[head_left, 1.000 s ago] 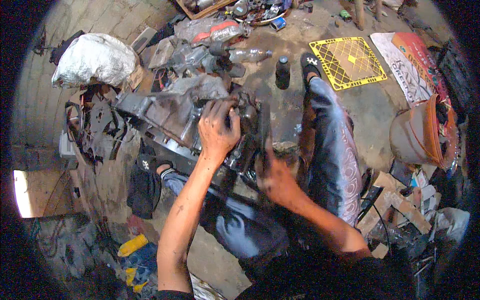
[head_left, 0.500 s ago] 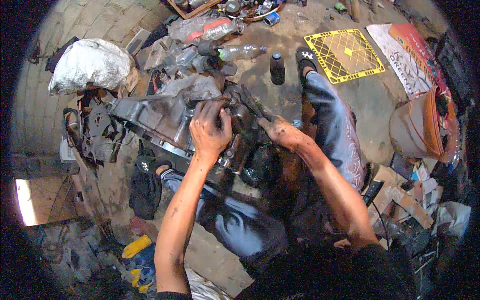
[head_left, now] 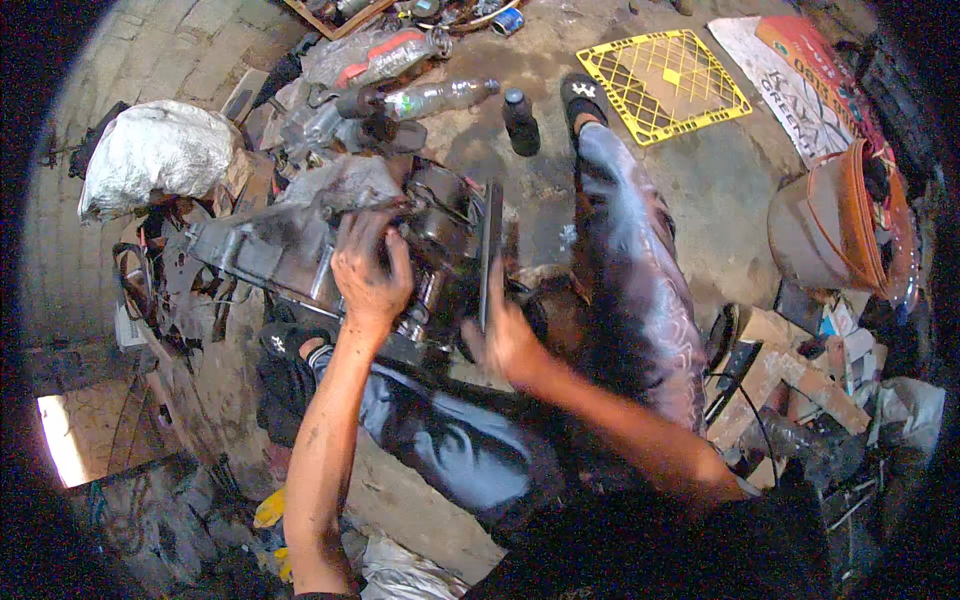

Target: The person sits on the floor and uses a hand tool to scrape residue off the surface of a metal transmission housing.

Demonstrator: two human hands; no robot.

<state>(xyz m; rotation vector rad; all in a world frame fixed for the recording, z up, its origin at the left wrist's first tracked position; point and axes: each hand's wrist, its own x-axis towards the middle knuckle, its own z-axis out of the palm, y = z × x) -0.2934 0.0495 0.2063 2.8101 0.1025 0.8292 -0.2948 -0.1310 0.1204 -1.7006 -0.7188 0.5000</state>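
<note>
A greasy metal gearbox housing (head_left: 265,240) lies in front of me between my legs. My left hand (head_left: 372,270) grips its right part, with blackened fingers curled over the top and the thumb apart from them. Just right of the housing, my right hand (head_left: 512,340) is blurred by motion. It holds a long, dark, bar-like metal tool (head_left: 490,235) that points away from me, and the tool's exact kind is not clear. Beside the tool sits a dark round part (head_left: 440,195) of the gearbox.
A dark bottle (head_left: 521,122) stands beyond the gearbox, with clear plastic bottles (head_left: 440,98) left of it. A yellow plastic grid (head_left: 665,85) lies far right. A brown bucket (head_left: 820,225) stands at the right, near cardboard scraps (head_left: 765,380). A white sack (head_left: 160,155) rests far left.
My right hand has come down and toward me, and the tool has swung from slanting to nearly straight ahead. My left hand stays on the housing. The whole view has shifted slightly.
</note>
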